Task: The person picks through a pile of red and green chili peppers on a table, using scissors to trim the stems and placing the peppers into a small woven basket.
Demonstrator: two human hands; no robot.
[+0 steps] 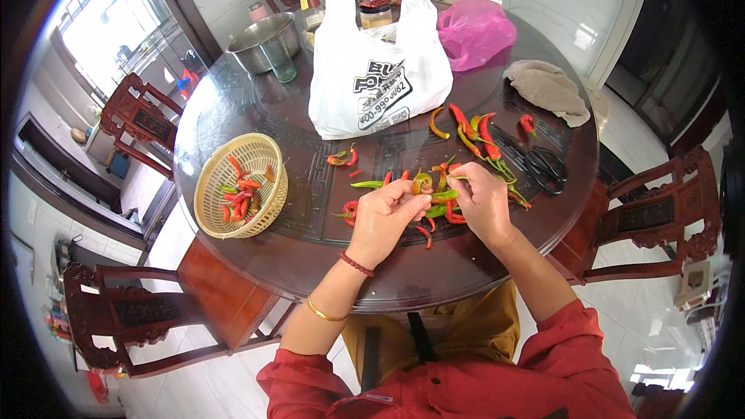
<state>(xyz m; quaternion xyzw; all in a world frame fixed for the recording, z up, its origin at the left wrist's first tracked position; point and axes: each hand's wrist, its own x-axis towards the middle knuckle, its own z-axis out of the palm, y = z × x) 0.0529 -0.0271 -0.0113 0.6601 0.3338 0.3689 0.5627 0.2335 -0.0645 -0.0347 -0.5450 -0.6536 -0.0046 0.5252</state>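
Over the table's near middle, my left hand (386, 213) is closed in a pinch on a curled, greenish-brown chili pepper (421, 181). My right hand (483, 200) is closed beside it, thumb and finger pinched at the pepper's other end, where the stem seems to be; the fingers partly hide it. Under and around both hands lie loose red and green chili peppers (436, 210). More red peppers (486, 133) are spread beyond my right hand. To the left stands a cream plastic basket (277, 200) holding several red chili peppers (242, 200).
A white plastic bag (337, 93) stands beyond the hands, with a pink bag (477, 35) behind. Black scissors (545, 168) and a grey cloth (547, 91) lie at the right. A metal pot (252, 46) and a glass (279, 62) stand far left. Wooden chairs (648, 213) surround the table.
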